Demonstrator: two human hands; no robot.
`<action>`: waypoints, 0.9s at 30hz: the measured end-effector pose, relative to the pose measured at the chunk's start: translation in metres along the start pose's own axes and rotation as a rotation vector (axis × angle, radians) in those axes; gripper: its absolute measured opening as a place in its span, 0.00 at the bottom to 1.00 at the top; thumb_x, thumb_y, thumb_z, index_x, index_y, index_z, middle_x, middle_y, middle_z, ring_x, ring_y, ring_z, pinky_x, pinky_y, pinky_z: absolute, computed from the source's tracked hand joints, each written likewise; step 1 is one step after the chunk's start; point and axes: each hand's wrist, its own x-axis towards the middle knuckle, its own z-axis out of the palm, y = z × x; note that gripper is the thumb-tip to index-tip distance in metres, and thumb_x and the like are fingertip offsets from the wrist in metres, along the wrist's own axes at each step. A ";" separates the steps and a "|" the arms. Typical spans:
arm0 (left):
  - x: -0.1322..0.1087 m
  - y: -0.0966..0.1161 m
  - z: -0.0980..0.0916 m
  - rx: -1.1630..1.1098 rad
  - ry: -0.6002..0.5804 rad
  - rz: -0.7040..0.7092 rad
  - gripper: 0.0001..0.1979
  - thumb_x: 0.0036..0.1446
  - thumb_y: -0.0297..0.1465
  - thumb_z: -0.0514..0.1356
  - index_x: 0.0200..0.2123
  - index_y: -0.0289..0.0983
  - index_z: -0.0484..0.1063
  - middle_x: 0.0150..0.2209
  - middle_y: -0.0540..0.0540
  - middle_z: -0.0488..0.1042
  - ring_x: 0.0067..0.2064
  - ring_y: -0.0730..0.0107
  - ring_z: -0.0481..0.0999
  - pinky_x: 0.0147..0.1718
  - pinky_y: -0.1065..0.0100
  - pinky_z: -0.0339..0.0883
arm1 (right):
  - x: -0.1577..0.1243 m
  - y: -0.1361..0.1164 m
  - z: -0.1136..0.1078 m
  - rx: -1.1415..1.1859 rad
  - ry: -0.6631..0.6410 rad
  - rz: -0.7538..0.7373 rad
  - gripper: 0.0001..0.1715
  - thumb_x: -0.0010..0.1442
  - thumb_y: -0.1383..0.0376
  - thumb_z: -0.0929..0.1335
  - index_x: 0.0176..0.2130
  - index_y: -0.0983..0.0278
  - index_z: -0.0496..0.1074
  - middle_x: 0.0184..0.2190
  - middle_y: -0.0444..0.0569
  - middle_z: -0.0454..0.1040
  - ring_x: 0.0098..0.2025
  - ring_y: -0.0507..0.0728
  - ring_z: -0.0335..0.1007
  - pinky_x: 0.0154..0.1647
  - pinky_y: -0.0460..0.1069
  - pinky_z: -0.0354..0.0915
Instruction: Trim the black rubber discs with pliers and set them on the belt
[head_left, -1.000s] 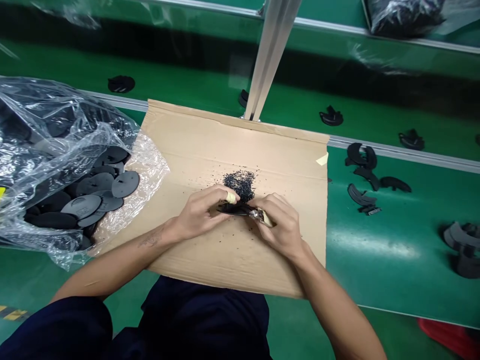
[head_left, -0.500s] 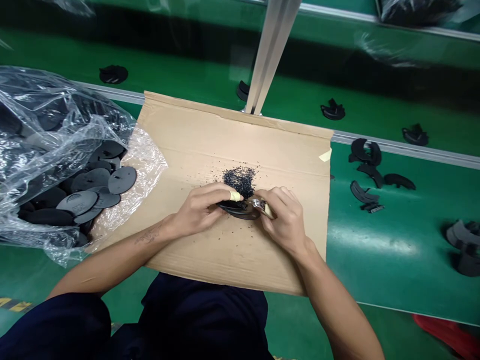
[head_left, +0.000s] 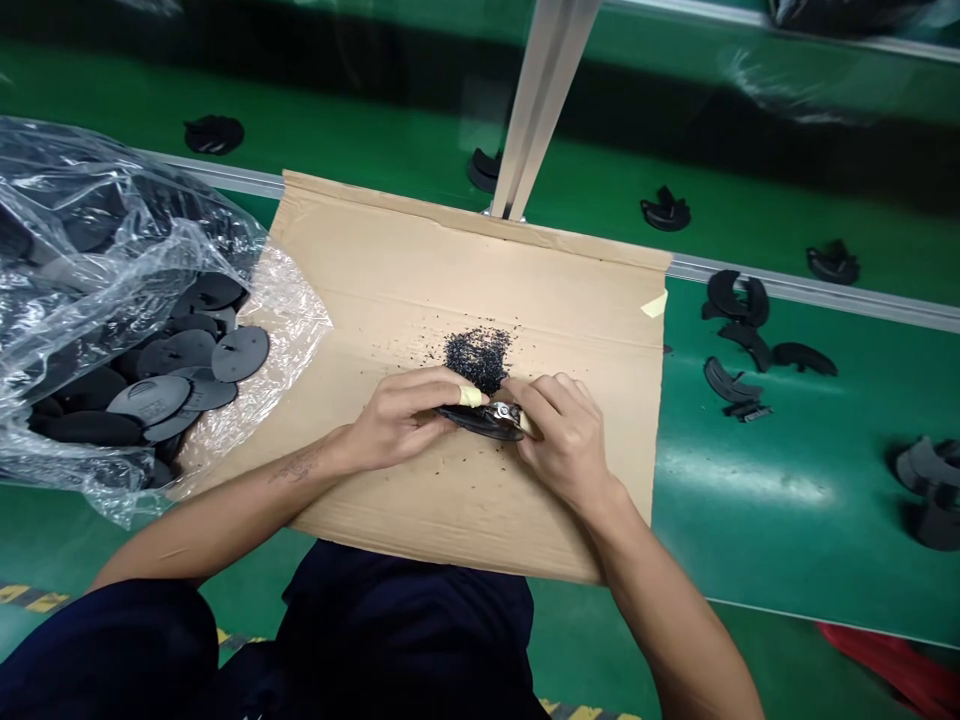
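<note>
My left hand, with pale yellow tape round one digit, pinches the left side of a black plastic disc. The disc is tilted low over the cardboard sheet. Wrapped in my right hand is a pair of nippers. Their metal head meets the disc's upper side, close to my left digits. The jaw tips are too small to make out, and most of the handles are hidden by my fingers. Just beyond both hands lies a heap of small black plastic bits, with loose crumbs scattered around it.
At left, a clear plastic bag spills several black discs onto the cardboard. Curved black parts lie on the green table at right. A metal post stands at the far edge. Red material shows lower right.
The nippers have turned and moved slightly left, so their metal head and pivot now show against the disc. My left hand keeps its hold. The whole view has shifted slightly.
</note>
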 end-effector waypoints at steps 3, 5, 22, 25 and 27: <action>-0.001 -0.001 0.001 0.000 0.020 -0.009 0.10 0.65 0.25 0.63 0.49 0.35 0.78 0.41 0.40 0.82 0.42 0.68 0.82 0.39 0.68 0.79 | -0.001 -0.001 0.000 -0.013 0.015 0.010 0.17 0.65 0.75 0.64 0.48 0.63 0.76 0.31 0.49 0.73 0.34 0.57 0.62 0.33 0.52 0.54; -0.001 -0.001 0.002 -0.003 0.032 -0.007 0.10 0.65 0.25 0.63 0.49 0.36 0.78 0.41 0.40 0.82 0.42 0.68 0.83 0.39 0.68 0.79 | -0.001 -0.002 -0.001 -0.005 0.016 0.019 0.16 0.65 0.74 0.64 0.49 0.63 0.76 0.31 0.49 0.74 0.34 0.58 0.62 0.33 0.53 0.54; 0.000 0.001 0.002 -0.012 0.031 0.010 0.11 0.64 0.25 0.64 0.49 0.36 0.78 0.41 0.40 0.83 0.43 0.67 0.83 0.40 0.67 0.79 | -0.004 -0.004 -0.001 0.077 0.015 0.027 0.16 0.64 0.77 0.63 0.41 0.64 0.78 0.28 0.46 0.78 0.28 0.53 0.70 0.31 0.49 0.63; 0.002 0.002 0.000 0.008 0.020 -0.008 0.11 0.65 0.26 0.64 0.50 0.36 0.78 0.41 0.41 0.82 0.42 0.68 0.82 0.39 0.67 0.79 | -0.004 0.000 0.001 0.145 0.010 0.082 0.17 0.64 0.77 0.63 0.42 0.63 0.78 0.31 0.48 0.81 0.31 0.54 0.74 0.34 0.49 0.66; 0.003 0.004 -0.001 0.012 0.004 0.002 0.11 0.65 0.26 0.64 0.50 0.36 0.77 0.40 0.42 0.81 0.41 0.69 0.81 0.38 0.68 0.78 | -0.003 0.001 0.000 0.096 0.022 0.092 0.15 0.65 0.75 0.63 0.40 0.63 0.78 0.30 0.47 0.80 0.31 0.54 0.73 0.32 0.49 0.64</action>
